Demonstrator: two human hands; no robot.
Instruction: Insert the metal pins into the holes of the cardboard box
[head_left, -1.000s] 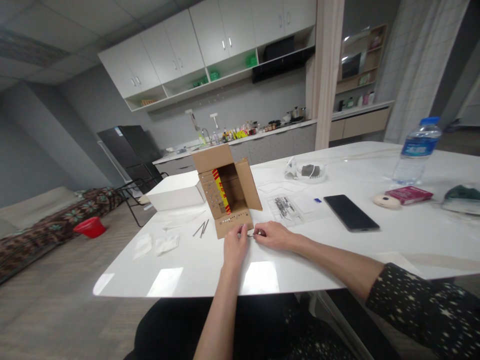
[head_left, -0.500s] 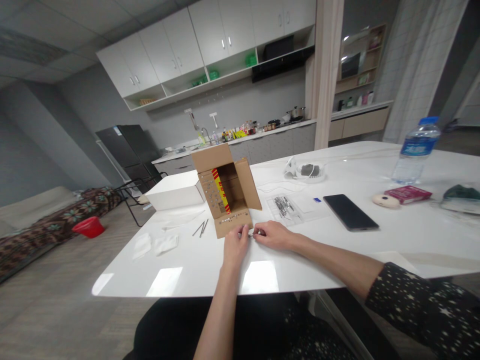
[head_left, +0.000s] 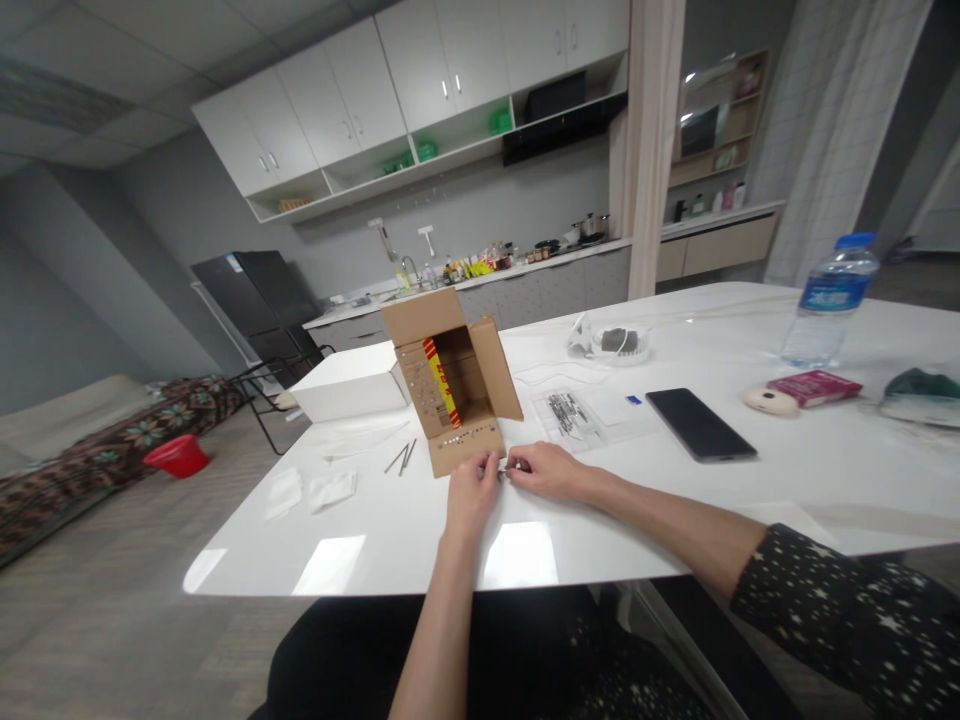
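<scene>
On the glossy white table (head_left: 390, 540), with bare room toward its rounded near edge, the left hand (head_left: 469, 495) and right hand (head_left: 546, 470) meet fingertip to fingertip, both pinched narrowly on a small metal piece (head_left: 501, 469), probably a screw; too tiny to tell. Just beyond stands an open brown cardboard box (head_left: 450, 385), its front flap studded with small fasteners. Farther right lies a flat black phone (head_left: 700, 424).

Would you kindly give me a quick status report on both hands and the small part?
Left hand and right hand pinch a small metal part between them. Cardboard box open just beyond. Phone lies apart to the right.
</scene>
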